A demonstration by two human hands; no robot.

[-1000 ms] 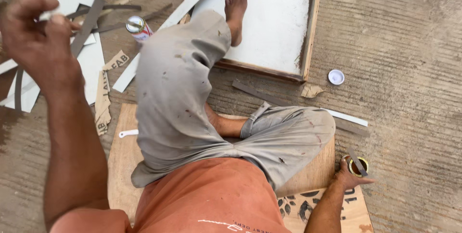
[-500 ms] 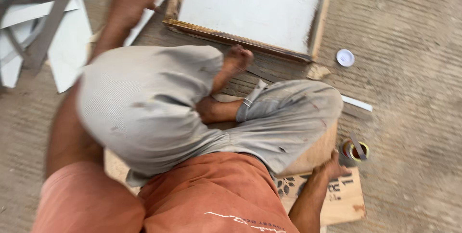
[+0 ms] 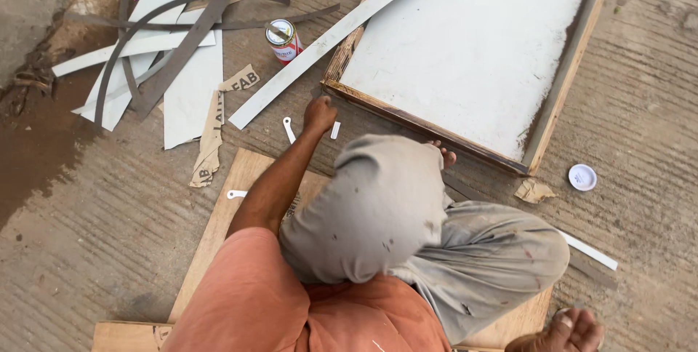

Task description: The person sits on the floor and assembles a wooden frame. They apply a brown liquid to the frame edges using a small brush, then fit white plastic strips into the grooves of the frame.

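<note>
left hand (image 3: 320,114): ours, knuckles up, fingers curled down at the near-left corner of the framed white panel (image 3: 472,46); we can't tell if it pinches anything.
right hand (image 3: 567,330): at the bottom edge, fingers bent, resting on the floor; grip can't be told.
small white strip (image 3: 334,130): just beside the left hand, on the concrete floor (image 3: 87,250), near the panel corner.
handling: we judge it light, thin, stiff-ish laminate; easy to snap or flick away, so pinch by the long edges.
hooked white offcut (image 3: 289,129): one, left of the strip.
count: one can (image 3: 283,41), one white round lid (image 3: 582,177), one long white strip (image 3: 342,32), one plywood board (image 3: 233,199) under us.
</note>
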